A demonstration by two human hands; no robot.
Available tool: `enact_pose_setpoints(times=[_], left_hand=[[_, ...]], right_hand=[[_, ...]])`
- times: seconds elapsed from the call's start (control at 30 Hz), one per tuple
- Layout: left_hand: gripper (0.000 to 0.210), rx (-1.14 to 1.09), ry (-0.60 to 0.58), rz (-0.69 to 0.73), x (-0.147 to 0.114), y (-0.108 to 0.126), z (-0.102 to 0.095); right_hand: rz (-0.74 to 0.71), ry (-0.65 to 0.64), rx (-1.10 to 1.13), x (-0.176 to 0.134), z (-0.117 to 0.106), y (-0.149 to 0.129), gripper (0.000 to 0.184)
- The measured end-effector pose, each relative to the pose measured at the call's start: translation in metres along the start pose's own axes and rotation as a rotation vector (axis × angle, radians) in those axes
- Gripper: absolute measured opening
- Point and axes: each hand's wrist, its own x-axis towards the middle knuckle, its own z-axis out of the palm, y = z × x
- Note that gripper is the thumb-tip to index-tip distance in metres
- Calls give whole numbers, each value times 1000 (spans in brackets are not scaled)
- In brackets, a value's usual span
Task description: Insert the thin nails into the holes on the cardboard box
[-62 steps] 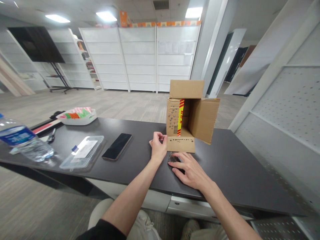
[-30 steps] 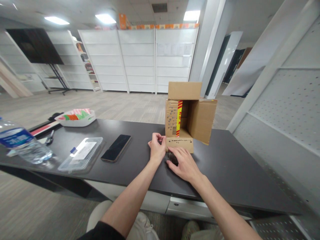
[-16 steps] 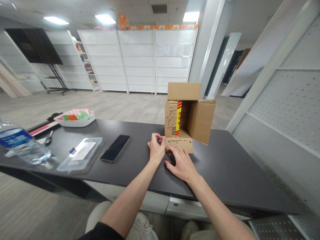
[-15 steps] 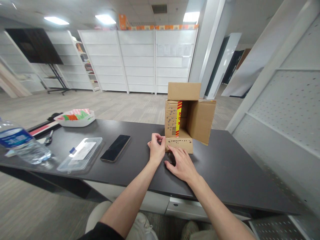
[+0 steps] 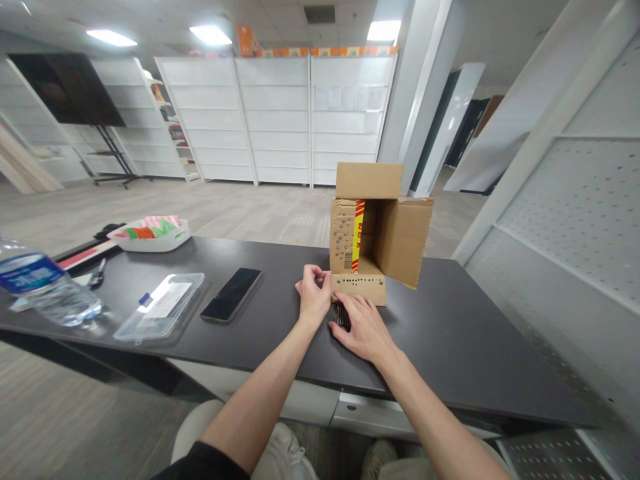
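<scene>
A cardboard box [image 5: 343, 237] stands on its side, its opening facing me. Its lower flap [image 5: 367, 283] hangs in front with a row of small dark holes and a round dot near its right end. At that flap's left edge is my left hand [image 5: 315, 293], closed in a pinch; whatever sits between its fingertips is hidden. My right hand [image 5: 363, 327] lies with fingers stretched along the flap's lower part and thumb apart. Between that thumb and forefinger shows a bundle of thin, shiny metal pieces [image 5: 342, 316], partly covered by the hand.
On the dark table [image 5: 450, 333] to the left lie a black phone [image 5: 231, 295], a clear plastic case [image 5: 163, 307] and a water bottle [image 5: 47, 283]. A white basket [image 5: 155, 241] with colourful contents stands farther back. A perforated white panel [image 5: 580, 220] rises on the right.
The camera view has shifted very slightly. Both hands and the box keep practically the same places.
</scene>
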Motion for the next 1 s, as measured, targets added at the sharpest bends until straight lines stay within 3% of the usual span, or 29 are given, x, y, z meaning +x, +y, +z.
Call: enact_pose_setpoints(times=[1.0], left_hand=[[14, 1, 8, 6, 0, 1, 0]], right_hand=[[4, -30, -25, 0, -4, -4, 44]])
